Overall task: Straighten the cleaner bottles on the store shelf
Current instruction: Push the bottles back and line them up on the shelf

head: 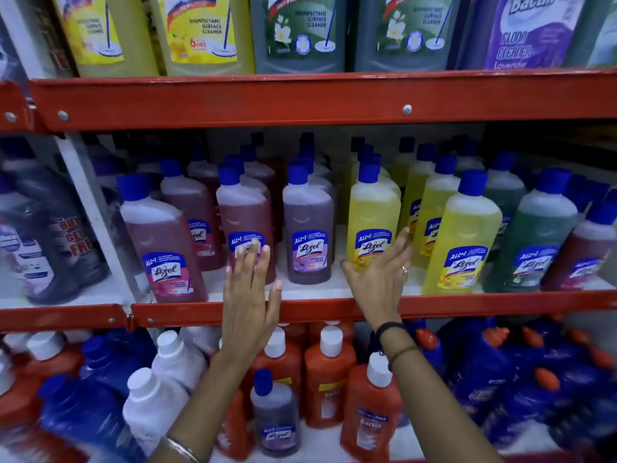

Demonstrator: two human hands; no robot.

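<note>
On the middle shelf (334, 289), Lizol cleaner bottles stand in crowded rows, pink at left, a purple bottle (309, 225) in the middle, yellow and green to the right. The left hand (248, 295), fingers spread, lies flat against a pink bottle (245, 222); the right hand (379, 279), also spread, cups the base of a yellow bottle (372, 218). A bare white strip shows along the red front rail (467, 304).

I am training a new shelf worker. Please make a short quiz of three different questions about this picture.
1. True or false: the right hand touches a yellow bottle.
2. What colour are the caps on the middle shelf?
3. The left hand is: A) closed around a cap, B) open with fingers spread, C) out of view.

Key: 1 true; 2 blue; 3 B.
</note>
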